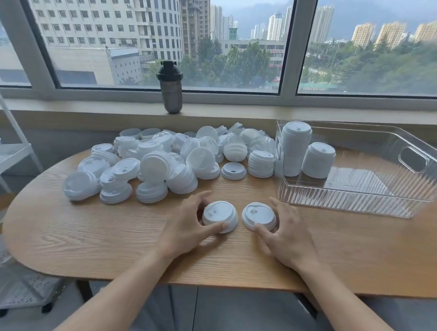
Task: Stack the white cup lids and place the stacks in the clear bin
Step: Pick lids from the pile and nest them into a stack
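A big heap of white cup lids [167, 160] covers the far left half of the wooden table [82, 234]. Near the front middle, my left hand [186, 227] grips a short stack of lids [220, 216] between thumb and fingers. Beside it, my right hand [287, 234] holds a single lid [259, 215] at its rim, thumb on the near edge. The clear bin [362, 198] stands at the right with a tall lid stack [295, 148] and a shorter stack [317, 160] upright in its left end.
A dark shaker bottle [170, 87] stands on the window sill behind the heap. A white rack [8, 154] is to the left of the table. Another short stack of lids [261, 163] stands just left of the bin.
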Tool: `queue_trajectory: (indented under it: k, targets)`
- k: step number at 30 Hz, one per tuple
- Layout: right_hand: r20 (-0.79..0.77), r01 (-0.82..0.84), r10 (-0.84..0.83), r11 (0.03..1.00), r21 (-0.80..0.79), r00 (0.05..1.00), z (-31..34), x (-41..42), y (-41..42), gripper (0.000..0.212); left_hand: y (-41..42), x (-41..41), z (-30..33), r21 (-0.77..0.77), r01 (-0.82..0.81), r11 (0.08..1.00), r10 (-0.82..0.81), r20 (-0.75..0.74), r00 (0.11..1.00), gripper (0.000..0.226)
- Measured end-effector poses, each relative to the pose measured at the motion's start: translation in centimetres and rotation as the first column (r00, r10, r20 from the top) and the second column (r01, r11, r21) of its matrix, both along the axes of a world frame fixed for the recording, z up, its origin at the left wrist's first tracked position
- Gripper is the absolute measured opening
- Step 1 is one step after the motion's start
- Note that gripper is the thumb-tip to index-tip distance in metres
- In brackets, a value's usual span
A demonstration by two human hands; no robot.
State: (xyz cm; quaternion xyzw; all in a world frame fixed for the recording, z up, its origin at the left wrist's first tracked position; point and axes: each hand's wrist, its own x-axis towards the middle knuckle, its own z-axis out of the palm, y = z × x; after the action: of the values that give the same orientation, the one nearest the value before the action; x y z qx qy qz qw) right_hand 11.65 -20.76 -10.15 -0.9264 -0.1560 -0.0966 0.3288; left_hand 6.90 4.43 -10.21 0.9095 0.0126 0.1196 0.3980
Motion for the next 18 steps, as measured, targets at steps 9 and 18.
queue_trajectory:
  k: [9,18]
  targets:
    - [-0.017,0.005,-0.005,1.000,0.012,1.000,0.31,-0.19,0.09,0.097,-0.30,-0.33,0.59,0.124,0.087,0.988,-0.085,-0.027,0.996,0.092]
    - [-0.003,0.073,-0.074,0.997,-0.009,0.997,-0.28,0.37,-0.01,0.087,-0.37,-0.59,0.56,-0.056,-0.072,0.996,0.075,0.047,0.996,0.071]
